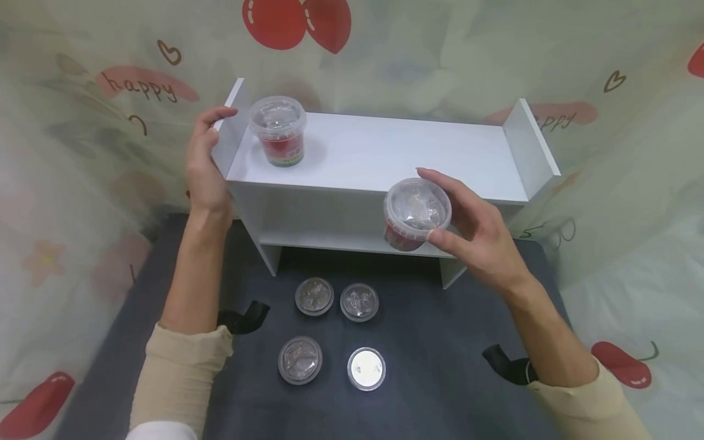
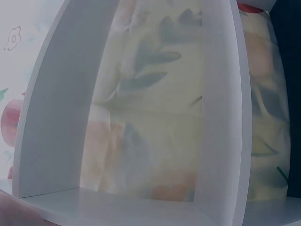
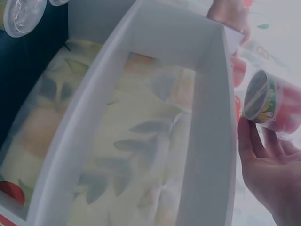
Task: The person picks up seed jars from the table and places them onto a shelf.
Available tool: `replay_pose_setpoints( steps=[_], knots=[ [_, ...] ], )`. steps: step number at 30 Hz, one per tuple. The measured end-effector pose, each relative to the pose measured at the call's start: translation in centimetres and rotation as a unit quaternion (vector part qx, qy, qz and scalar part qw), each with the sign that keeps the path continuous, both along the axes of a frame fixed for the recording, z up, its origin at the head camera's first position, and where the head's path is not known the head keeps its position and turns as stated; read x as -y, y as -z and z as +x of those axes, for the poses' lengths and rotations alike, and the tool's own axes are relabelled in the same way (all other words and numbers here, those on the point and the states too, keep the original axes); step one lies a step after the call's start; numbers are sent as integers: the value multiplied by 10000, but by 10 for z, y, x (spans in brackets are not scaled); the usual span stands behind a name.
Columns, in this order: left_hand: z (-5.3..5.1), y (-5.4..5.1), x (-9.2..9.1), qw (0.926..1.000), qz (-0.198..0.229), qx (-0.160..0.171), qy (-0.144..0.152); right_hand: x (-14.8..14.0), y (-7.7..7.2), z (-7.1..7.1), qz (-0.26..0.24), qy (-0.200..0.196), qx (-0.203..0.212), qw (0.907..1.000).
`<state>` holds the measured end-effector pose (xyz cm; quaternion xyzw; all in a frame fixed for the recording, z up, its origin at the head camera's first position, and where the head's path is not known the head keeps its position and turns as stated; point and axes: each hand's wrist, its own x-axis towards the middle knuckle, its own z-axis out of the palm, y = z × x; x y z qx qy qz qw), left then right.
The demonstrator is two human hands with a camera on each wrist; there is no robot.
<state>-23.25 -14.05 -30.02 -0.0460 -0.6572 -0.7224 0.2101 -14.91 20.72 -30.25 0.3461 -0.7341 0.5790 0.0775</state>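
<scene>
The left hand (image 1: 206,171) grips the left end of the white shelf (image 1: 396,146), fingers curled over its edge. Beside it stands a lidded cup (image 1: 280,143). Four round tubs (image 1: 314,296) sit on the desk (image 1: 440,342) below. Rightward, the right hand's (image 1: 484,235) fingers clamp another cup (image 1: 417,211) near the shelf's front edge.

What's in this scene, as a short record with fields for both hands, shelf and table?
Left hand: grips the left side panel of the white shelf
Right hand: holds up a lidded cup with red on its side
Shelf top: another lidded cup, upright, near the left end
Dark table: four lidded containers in front of the shelf
Backdrop: printed with red fruit
</scene>
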Motion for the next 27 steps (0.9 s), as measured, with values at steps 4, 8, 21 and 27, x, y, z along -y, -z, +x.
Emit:
replay_pose_setpoints(
  steps=[4,8,21,27],
  knots=[
    [1,0,1,10000,-68,22,-44,4,-6,-5,-47,11,45,10000],
    [1,1,2,10000,-20,-40,-44,6,-11,-10,-81,-24,123,9999],
    [-1,1,2,9998,-156,-52,-64,12,-28,-32,95,198,190,9996],
    [-1,0,2,9999,83,-126,-40,15,-35,-44,51,209,377,9991]
  ],
)
